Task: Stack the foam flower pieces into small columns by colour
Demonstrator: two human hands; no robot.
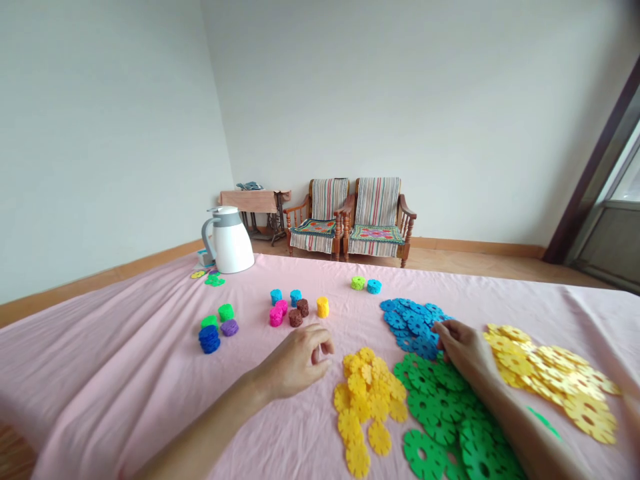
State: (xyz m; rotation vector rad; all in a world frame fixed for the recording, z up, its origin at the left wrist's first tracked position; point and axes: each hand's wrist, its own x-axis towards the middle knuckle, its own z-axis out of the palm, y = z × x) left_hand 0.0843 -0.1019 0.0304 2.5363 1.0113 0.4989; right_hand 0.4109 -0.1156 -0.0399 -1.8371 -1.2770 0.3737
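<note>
My left hand hovers over the cloth, left of a heap of small yellow notched discs. Its fingers are loosely curled, with a gap to the thumb and nothing seen between them. At the right edge of a pile of blue notched discs is my right hand, its fingers bent together and fingertips partly hidden; whether a disc is in them I cannot make out. Its wrist and forearm pass over large green notched discs, covering some. Larger yellow discs spread to its right.
Short disc stacks stand farther off: blue, purple, pink, brown, yellow and lime. A white jug stands at the far left on the wrinkled pink cloth. Two armchairs are beyond.
</note>
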